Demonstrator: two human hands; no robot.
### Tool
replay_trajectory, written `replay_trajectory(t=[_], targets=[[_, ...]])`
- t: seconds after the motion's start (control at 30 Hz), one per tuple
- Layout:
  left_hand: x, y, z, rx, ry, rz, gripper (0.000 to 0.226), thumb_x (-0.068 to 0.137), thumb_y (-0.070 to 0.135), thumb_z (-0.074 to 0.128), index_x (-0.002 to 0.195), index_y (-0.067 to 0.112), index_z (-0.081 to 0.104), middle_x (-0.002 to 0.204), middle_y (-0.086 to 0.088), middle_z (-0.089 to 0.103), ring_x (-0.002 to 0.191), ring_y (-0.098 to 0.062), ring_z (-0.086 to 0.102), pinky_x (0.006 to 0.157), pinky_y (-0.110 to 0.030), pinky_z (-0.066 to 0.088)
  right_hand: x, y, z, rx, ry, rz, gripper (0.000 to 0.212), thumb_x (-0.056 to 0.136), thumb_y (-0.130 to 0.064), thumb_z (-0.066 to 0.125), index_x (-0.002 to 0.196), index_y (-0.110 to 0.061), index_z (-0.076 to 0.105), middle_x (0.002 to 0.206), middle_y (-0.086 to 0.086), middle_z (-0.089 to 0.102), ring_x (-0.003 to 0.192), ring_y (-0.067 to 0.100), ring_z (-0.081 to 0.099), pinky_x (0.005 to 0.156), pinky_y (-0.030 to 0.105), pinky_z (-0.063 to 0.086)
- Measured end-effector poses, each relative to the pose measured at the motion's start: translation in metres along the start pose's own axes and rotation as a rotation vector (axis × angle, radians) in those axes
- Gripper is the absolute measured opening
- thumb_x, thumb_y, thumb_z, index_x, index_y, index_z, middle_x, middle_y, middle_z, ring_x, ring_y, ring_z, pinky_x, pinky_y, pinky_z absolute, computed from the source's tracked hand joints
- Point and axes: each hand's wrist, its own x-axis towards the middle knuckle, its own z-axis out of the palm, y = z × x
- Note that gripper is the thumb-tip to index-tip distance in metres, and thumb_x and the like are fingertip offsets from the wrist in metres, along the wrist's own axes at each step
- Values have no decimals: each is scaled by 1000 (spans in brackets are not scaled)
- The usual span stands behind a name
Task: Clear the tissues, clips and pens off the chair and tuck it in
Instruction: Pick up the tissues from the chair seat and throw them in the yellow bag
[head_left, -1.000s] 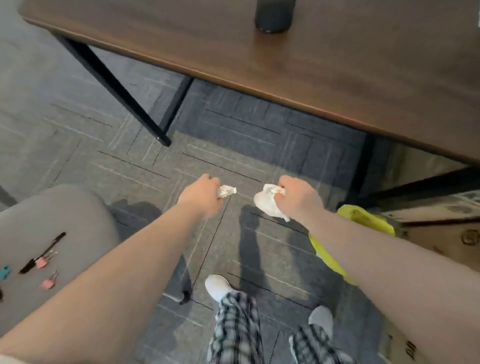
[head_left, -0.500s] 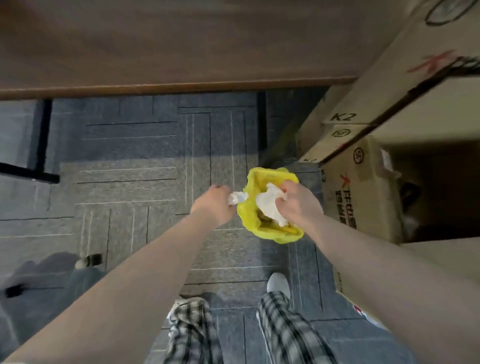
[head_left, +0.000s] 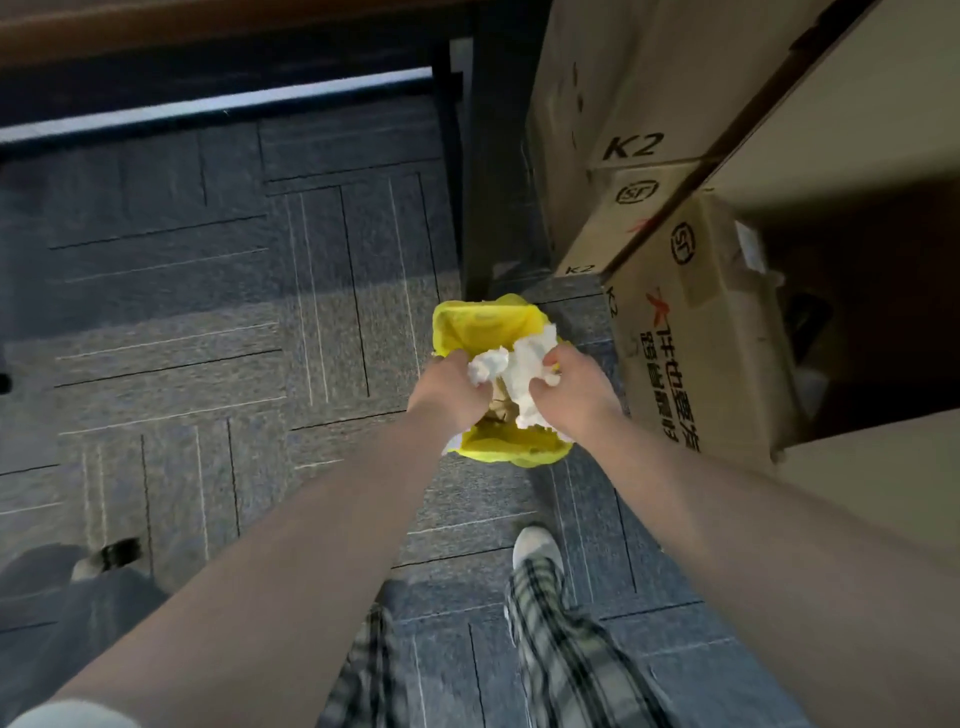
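Head view: white tissues (head_left: 519, 371) were held tight by the left grip (head_left: 447, 387) and right grip (head_left: 576, 392) over a yellow bin (head_left: 483, 325).

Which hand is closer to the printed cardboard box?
The right hand, right beside the cardboard box. The left hand is farther off, across the yellow bin, both holding tissues.

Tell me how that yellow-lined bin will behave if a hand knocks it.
The yellow-lined bin looks small and narrow, so it would probably tip or slide easily. Its liner looks thin and floppy, likely to crumple. The tissues held over it would add little weight.
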Motion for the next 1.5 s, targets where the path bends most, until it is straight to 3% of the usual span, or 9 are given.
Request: replay_trajectory(t=[0.2,0.47,0.83,1.0,1.27,1.5], targets=[[6,5,13,-157,56,-2,63,84,39,65,135,15,39,138,-13,39,124,-33,48,103,-42,42,10,0,9,182,9,17,50,90,-40,58,131,-16,45,134,12,42,118,32,51,95,36,42],[10,8,15,-267,93,30,82,79,42,69,145,21,26,146,-9,30,133,-29,39,110,-44,37,15,1,8,181,20,29,46,94,-41,50,131,-15,47,137,13,44,118,34,51,93,37,44],[-20,2,-10,-156,-30,53,78,86,36,63,149,22,20,155,-7,22,142,-29,27,114,-40,28,-11,-9,-3,-48,-116,-53,57,93,-40,50,145,-24,33,147,9,35,131,34,43,104,45,41],[-56,-13,-49,-140,-12,123,65,90,26,59,145,14,29,151,-8,34,143,-28,22,114,-35,24,-35,-43,-16,-141,-150,-108,61,92,-41,51,147,-25,28,152,7,31,134,32,39,109,45,38],[-118,-95,-132,-173,33,21,74,86,38,61,148,21,25,156,-10,23,141,-29,29,114,-36,28,-81,-139,-6,-270,-193,-267,65,92,-38,56,148,-23,27,155,4,29,140,25,31,113,36,27],[-197,-226,-195,-218,166,-67,74,85,40,61,148,22,25,153,-7,27,140,-28,31,116,-39,28,-142,-254,77,-470,-303,-444,68,90,-39,56,149,-24,25,156,4,29,141,24,32,117,35,26]])
